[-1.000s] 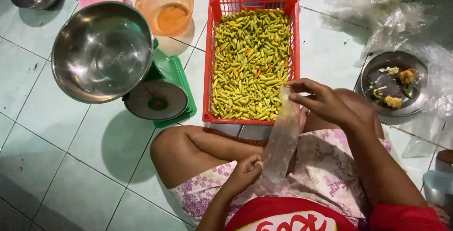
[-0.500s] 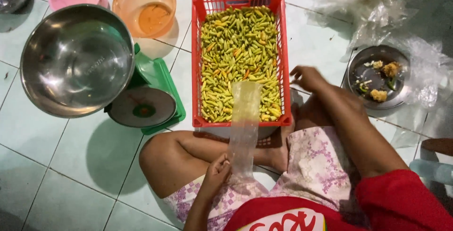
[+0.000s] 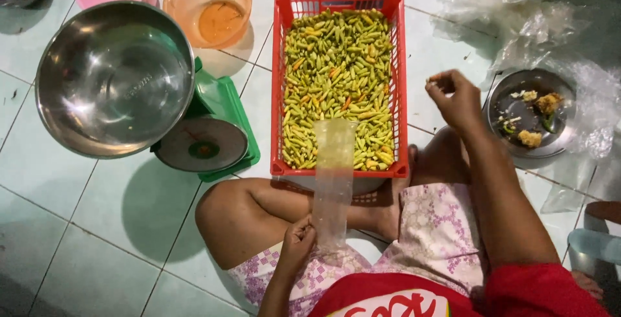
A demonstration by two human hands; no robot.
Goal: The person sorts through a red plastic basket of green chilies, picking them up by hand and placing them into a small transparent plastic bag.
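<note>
While the person sits cross-legged on the tiled floor (image 3: 97, 239), the left hand (image 3: 299, 242) is pinched closed around the lower end of a long, narrow clear plastic bag (image 3: 334, 174), which stands up from the lap and leans over the near rim of the red crate (image 3: 341, 169). That bag looks feather-light and very limp, a thin slippery film that would flop or crumple if gripped mid-length; I would judge the best hold to be at its mouth, pinching one layer of the upper edge so it can be spread apart. The right hand (image 3: 456, 97) hovers off to the right of the crate, above the floor, fingers curled in narrowly with the tips drawn together as if on something tiny, though I cannot tell what, if anything, is between them. Green chillies (image 3: 336, 71), with a few orange ones mixed in, fill the crate; they look small, firm and smooth, easy to gather by the handful. To the left sits a big steel bowl (image 3: 113, 77) on a green kitchen scale (image 3: 210, 142), and to the right a small metal dish (image 3: 533, 120) with food scraps beside crumpled plastic bags (image 3: 537, 26).
</note>
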